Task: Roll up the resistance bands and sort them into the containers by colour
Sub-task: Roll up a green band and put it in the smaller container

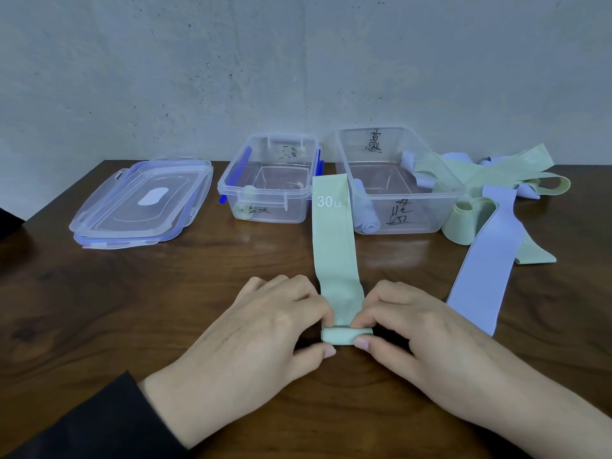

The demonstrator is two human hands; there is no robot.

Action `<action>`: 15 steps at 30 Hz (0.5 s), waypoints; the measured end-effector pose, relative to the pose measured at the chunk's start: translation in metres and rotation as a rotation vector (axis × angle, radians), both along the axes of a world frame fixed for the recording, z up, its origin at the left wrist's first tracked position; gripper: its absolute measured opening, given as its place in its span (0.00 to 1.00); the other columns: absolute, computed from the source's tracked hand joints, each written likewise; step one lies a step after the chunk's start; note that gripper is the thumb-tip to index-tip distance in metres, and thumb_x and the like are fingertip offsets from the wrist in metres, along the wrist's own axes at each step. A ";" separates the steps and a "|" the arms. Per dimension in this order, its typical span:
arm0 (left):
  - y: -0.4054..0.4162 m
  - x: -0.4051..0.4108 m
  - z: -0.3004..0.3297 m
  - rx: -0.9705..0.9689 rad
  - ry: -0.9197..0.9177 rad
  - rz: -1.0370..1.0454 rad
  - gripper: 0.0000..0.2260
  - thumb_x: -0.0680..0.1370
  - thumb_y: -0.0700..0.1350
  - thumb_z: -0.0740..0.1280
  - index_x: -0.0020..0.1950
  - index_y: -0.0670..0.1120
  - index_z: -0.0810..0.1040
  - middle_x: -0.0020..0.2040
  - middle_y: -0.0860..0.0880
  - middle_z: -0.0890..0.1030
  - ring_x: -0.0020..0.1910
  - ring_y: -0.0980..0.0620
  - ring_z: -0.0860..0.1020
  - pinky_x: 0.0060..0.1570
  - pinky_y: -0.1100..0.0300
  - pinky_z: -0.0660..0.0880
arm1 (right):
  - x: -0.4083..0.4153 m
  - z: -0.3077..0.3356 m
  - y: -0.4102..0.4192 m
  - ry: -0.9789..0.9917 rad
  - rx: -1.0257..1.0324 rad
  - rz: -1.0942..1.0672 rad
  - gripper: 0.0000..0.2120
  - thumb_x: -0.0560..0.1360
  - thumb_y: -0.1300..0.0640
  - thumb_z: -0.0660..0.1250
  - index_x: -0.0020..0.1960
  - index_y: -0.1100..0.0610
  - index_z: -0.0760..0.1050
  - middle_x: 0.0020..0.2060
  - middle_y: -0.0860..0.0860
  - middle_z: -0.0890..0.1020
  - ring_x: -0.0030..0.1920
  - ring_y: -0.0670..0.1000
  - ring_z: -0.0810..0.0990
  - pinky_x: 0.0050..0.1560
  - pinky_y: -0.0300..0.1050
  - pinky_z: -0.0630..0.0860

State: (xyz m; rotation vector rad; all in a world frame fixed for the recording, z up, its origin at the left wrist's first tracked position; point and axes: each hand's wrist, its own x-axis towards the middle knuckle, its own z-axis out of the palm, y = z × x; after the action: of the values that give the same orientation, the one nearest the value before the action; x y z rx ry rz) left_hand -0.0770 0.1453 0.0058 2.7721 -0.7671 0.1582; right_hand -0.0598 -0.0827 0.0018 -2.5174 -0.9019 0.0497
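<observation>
Pinching rolled end of green band marked "30 LB" on surface: left hand, right hand | containers: 2, handwriting unreadable | lids stacked left

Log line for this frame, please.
step: rolling green band | left hand: pinching roll | right hand: pinching roll | left box: one green roll | right box: one purple roll

green band: showing "30 LB" in white print
far green band: showing a faint "10", partly blurred
left container: carrying black handwriting, unreadable
right container: carrying black handwriting, unreadable
</observation>
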 end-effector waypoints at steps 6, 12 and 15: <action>0.000 0.000 -0.001 -0.017 -0.016 -0.011 0.13 0.79 0.60 0.56 0.52 0.60 0.78 0.47 0.63 0.70 0.45 0.61 0.69 0.50 0.59 0.71 | 0.000 0.000 -0.001 0.026 0.028 -0.015 0.08 0.75 0.39 0.64 0.52 0.39 0.74 0.47 0.36 0.73 0.54 0.41 0.71 0.51 0.33 0.69; -0.001 -0.001 0.000 -0.034 -0.011 0.012 0.13 0.75 0.64 0.57 0.53 0.61 0.75 0.49 0.64 0.72 0.46 0.61 0.71 0.51 0.60 0.71 | -0.001 -0.001 0.001 -0.002 0.008 -0.009 0.08 0.76 0.40 0.63 0.51 0.39 0.75 0.49 0.34 0.71 0.54 0.41 0.71 0.51 0.34 0.70; -0.001 0.000 0.000 -0.016 -0.002 0.001 0.11 0.75 0.64 0.58 0.50 0.61 0.75 0.48 0.64 0.71 0.45 0.60 0.71 0.50 0.59 0.71 | -0.002 0.001 0.000 0.006 -0.004 0.000 0.10 0.76 0.39 0.60 0.52 0.39 0.76 0.49 0.34 0.71 0.55 0.41 0.71 0.51 0.34 0.70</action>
State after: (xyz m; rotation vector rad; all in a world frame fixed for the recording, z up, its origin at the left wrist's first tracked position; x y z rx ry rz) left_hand -0.0770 0.1440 0.0061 2.7572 -0.7617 0.1670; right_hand -0.0613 -0.0829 0.0023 -2.5200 -0.9001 0.0597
